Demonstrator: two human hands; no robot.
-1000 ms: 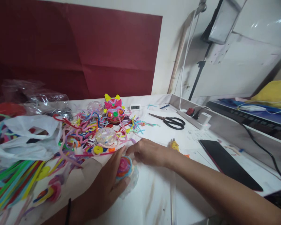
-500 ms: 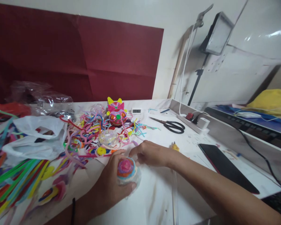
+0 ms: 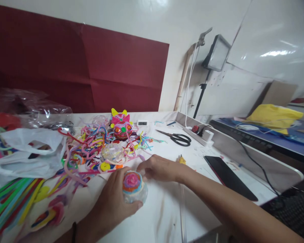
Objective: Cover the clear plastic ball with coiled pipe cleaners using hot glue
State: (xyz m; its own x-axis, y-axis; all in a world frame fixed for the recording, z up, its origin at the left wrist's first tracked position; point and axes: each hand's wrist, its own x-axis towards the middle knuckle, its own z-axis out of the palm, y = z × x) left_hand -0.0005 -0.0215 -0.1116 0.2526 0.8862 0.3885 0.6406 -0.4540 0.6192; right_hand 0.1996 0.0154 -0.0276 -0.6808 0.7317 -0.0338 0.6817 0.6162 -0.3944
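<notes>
A clear ball (image 3: 141,197) capped with fuzzy rings of pink, purple, orange, blue and white sits in my left hand (image 3: 114,197). The thumb lies along the ball's near side and the fingers curl round its left and far side. At the ball's upper right edge is my right hand (image 3: 157,168), its fingers bent together close against the coloured rings. Whatever those fingertips hold is hidden. Beyond the hands lies a heap of pipe cleaners (image 3: 91,135) with another clear ball (image 3: 113,152) among them. A colourful animal-face figure (image 3: 121,126) stands behind it.
Black-handled scissors (image 3: 178,138) lie at the back right, near a power strip (image 3: 201,135). A glue gun (image 3: 181,160) with a yellow tip is behind my right forearm. Further right is a black slab (image 3: 229,177). White plastic bag (image 3: 32,148) and loose strips (image 3: 17,199) fill the left.
The view has turned a little to the right, so the surroundings sit further left. Both hands keep their places on the ball, which appears slightly tilted compared with before.
</notes>
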